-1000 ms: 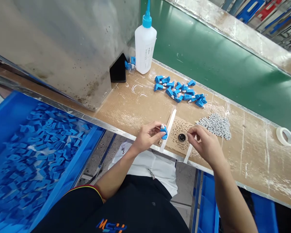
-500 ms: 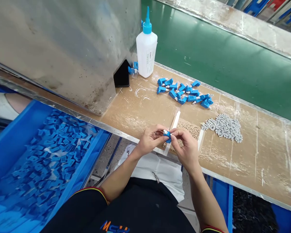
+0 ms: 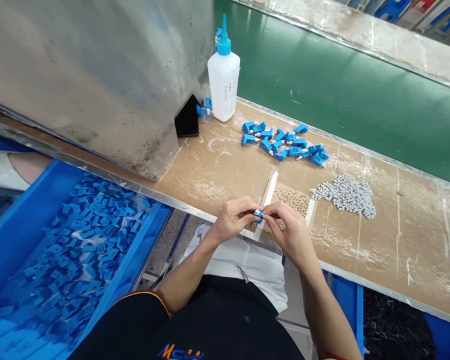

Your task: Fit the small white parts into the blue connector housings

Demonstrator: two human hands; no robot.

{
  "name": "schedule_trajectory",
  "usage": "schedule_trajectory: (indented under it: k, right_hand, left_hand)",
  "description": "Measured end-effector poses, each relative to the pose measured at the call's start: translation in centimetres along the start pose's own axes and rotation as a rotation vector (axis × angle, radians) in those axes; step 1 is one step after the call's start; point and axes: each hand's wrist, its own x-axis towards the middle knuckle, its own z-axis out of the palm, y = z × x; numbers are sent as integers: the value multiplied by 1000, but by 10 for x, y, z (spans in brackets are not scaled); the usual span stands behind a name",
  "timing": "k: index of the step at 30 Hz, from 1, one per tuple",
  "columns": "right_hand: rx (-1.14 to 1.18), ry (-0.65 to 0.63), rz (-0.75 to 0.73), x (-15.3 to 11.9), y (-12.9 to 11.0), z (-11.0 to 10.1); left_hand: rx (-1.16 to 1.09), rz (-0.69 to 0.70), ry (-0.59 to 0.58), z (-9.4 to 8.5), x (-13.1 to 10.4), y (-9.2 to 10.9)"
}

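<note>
- At the bench (image 3: 210, 175) edge: left hand (image 3: 229, 218) pinches blue part (image 3: 258, 218), likely to steady it;
- right hand (image 3: 290, 231): thumb and finger pressed together against its side; anything between is hidden;
- grey bits (image 3: 348, 196) lie right, presumably for easy reach; blue cluster (image 3: 296, 151) sits behind, likely for hand room.

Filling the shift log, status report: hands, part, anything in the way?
Left hand gripping small blue part. Right hand touching it, grip unclear. White bottle standing farther back, clear of both hands.
</note>
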Motion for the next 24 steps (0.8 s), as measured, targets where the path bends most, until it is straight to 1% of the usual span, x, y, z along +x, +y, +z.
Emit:
schedule_trajectory:
  k: [2, 5, 9, 11, 13, 15, 17, 19, 21, 22, 23, 24]
  right_hand:
    - [48, 56, 13, -5, 4, 3]
    - [110, 140, 36, -12, 11, 9]
    - [47, 231, -6, -17, 13, 14]
    - [-4, 294, -31, -19, 10, 12]
    - [-55, 354, -44, -20, 5, 9]
    - [-112, 414, -43, -21, 0, 5]
    - [-170, 466, -24, -23, -2, 0]
    - [-228, 496, 22, -29, 3, -11]
    - [-291, 496, 122, -40, 20, -34]
    - [-335, 492, 197, -49, 32, -51]
    - [-389, 494, 290, -59, 48, -72]
    - [-470, 511, 393, -72, 65, -97]
  left_hand:
    - [-48, -34, -1, 2, 0, 1]
    - [-157, -143, 30, 9, -1, 4]
    - [-154, -244, 49, 26, -1, 15]
    - [-110, -247, 63, 34, 1, 23]
    - [-33, -217, 75, 42, 6, 32]
    - [70, -164, 60, 52, 13, 38]
    - [162, -105, 15, 63, 21, 43]
    - [221, -66, -92, 72, 33, 44]
    - [270, -31, -259, 74, 54, 43]
    - [317, -5, -338, 71, 67, 41]
    - [396, 35, -388, 65, 82, 39]
    - [531, 89, -363, 57, 99, 37]
